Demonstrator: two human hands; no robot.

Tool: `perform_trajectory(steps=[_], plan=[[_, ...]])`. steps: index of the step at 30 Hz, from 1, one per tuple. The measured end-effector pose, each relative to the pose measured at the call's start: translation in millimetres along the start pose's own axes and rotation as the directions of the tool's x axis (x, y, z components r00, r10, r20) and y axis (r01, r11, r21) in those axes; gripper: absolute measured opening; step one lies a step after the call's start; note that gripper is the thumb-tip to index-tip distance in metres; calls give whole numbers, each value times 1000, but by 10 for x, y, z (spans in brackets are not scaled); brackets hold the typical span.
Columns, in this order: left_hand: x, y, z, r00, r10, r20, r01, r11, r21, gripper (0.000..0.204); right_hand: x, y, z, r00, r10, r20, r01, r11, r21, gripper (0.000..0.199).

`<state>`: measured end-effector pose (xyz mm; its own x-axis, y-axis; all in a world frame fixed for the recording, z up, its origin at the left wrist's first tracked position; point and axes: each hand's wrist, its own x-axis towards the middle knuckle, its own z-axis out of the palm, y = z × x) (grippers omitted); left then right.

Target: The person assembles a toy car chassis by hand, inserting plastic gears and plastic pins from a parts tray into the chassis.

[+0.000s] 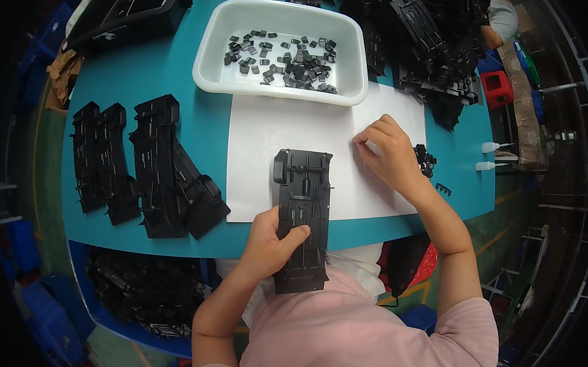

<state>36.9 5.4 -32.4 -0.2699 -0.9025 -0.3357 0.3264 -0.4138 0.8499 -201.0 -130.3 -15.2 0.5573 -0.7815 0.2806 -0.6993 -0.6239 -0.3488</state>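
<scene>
My left hand [273, 242] grips a long black plastic chassis part [305, 183] by its left side, thumb laid across its face. The part stands lengthwise before me, its near end over the table's front edge. To the right, over a white sheet [256, 139], my right hand [388, 150] is closed with thumb and forefinger together; whatever they may pinch is too small to make out. A small pile of black plastic pieces [425, 161] lies just right of that hand. Beyond the sheet, a white plastic tub [210, 72] contains many small black clips [302, 68].
Several similar black parts [155, 166] lie at the left of the teal table [200, 128]. A large heap of black parts [425, 33] fills the far right. Two white dropper bottles [487, 166] lie at the right edge. Below the table's left is a blue crate [81, 271].
</scene>
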Motion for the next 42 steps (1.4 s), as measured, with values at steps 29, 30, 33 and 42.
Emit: perform_trajectory(steps=[29,30,33,42], plan=[[18,-28,102,997,52,-57,-30,941,336,14,198,-877,27,970,117,211,-224,763,606,10],[18,-17,96,997,51,-58,-29,942,335,14,199,-876,31,973,113,203,-215,768,604,10],[21,8,94,999,22,-45,-8,956,294,14,194,-868,29,975,101,197,-200,780,593,11],[25,-27,91,998,45,-40,-32,958,284,16,193,-864,47,983,63,173,-152,805,573,11]])
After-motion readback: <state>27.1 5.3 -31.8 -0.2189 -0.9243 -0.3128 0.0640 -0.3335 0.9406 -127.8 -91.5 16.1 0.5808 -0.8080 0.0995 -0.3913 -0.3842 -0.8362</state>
